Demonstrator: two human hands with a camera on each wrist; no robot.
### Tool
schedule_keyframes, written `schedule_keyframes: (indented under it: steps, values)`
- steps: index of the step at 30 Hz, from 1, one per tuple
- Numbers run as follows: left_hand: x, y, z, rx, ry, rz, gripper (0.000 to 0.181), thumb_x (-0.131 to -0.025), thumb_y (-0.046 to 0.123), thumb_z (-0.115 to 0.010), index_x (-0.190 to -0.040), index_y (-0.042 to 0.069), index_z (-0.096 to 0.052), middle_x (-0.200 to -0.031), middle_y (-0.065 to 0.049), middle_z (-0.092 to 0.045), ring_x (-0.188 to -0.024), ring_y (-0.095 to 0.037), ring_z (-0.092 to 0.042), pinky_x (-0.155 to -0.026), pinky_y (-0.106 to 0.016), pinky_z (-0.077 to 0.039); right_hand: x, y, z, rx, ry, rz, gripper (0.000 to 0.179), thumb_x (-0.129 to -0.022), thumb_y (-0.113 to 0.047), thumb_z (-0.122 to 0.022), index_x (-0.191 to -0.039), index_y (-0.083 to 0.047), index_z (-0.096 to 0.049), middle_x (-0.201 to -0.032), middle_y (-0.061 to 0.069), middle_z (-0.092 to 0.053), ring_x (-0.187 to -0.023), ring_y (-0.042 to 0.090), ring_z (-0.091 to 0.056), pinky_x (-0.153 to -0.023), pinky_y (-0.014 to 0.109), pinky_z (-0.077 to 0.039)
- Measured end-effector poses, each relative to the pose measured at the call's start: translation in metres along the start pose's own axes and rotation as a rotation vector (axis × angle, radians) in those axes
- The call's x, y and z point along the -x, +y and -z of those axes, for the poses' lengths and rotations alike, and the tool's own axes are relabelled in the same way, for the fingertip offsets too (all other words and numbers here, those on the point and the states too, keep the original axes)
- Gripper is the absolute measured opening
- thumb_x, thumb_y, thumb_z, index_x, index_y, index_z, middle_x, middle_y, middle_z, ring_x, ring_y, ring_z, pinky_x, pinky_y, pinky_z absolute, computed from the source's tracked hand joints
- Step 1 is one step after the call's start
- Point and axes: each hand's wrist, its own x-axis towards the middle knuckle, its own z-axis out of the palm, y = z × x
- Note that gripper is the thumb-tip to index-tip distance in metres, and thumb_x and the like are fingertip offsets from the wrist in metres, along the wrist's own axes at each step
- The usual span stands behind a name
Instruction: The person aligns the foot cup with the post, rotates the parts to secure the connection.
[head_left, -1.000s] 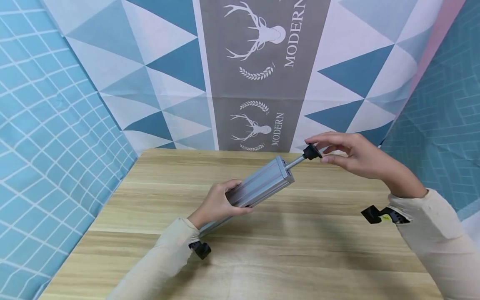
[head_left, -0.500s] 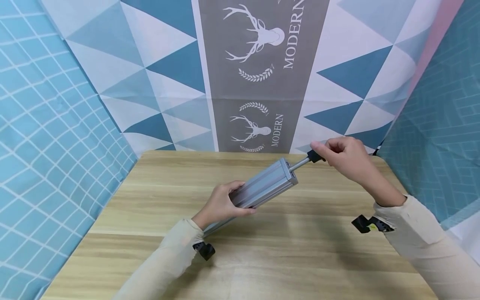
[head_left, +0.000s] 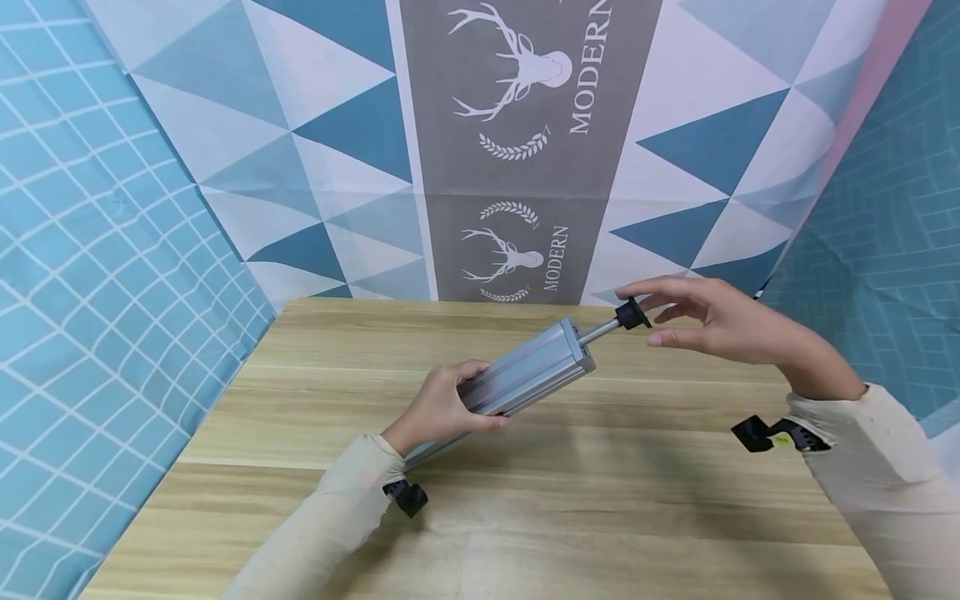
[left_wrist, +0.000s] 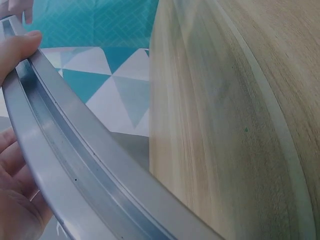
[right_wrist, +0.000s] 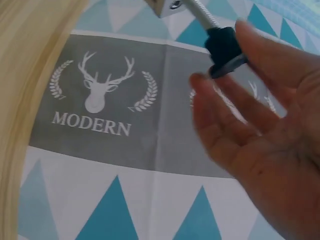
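A long grey aluminium profile (head_left: 531, 368) slants up to the right over the table. My left hand (head_left: 446, 402) grips it around its middle, thumb along the lower side and fingers over the top. From its end cap sticks a thin metal rod (head_left: 599, 331), tipped with a black foot (head_left: 632, 314) that has a flat flange. My right hand (head_left: 720, 321) is at this foot, its fingers loosely spread, index fingertip right at the flange and thumb below. In the right wrist view the thumb and fingertips lie around the foot (right_wrist: 226, 50), loosely. A groove runs along the profile (left_wrist: 90, 150) in the left wrist view.
Beneath the hands lies a wooden table (head_left: 525, 517). A patterned cloth backdrop (head_left: 345, 125) rises behind its far edge, with blue tiled cloths (head_left: 90, 250) at both sides. Black camera mounts (head_left: 780, 433) sit on both wrists.
Half a second ago my right hand was turned over with its fingers curled at the black foot; now it has turned back and the fingers have spread. My left hand holds nearly still.
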Motion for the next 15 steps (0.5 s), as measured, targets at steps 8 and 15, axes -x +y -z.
schedule_keyframes:
  steps: [8, 15]
  values:
    - [-0.001, 0.001, 0.0, -0.02, 0.013, -0.002, 0.063, -0.058, 0.029, -0.091, -0.112, 0.007, -0.068, -0.1, -0.004, -0.071, -0.083, -0.011, -0.064, -0.07, -0.025, -0.05, -0.004, 0.004, -0.014, 0.03, 0.137, -0.085, 0.018, -0.094, -0.012, -0.061, -0.11, -0.005, -0.066, -0.081, -0.001, -0.065, -0.069, 0.009, -0.06, -0.062, 0.023, -0.048]
    - [0.0, -0.001, 0.0, -0.021, 0.004, -0.007, 0.064, -0.059, 0.031, -0.091, -0.113, 0.008, -0.068, -0.1, -0.003, -0.071, -0.083, -0.01, -0.064, -0.07, -0.025, -0.05, -0.009, -0.003, -0.023, 0.095, 0.184, -0.193, 0.027, -0.099, -0.027, -0.053, -0.082, -0.01, -0.064, -0.066, -0.001, -0.059, -0.061, 0.016, -0.055, -0.057, 0.027, -0.045]
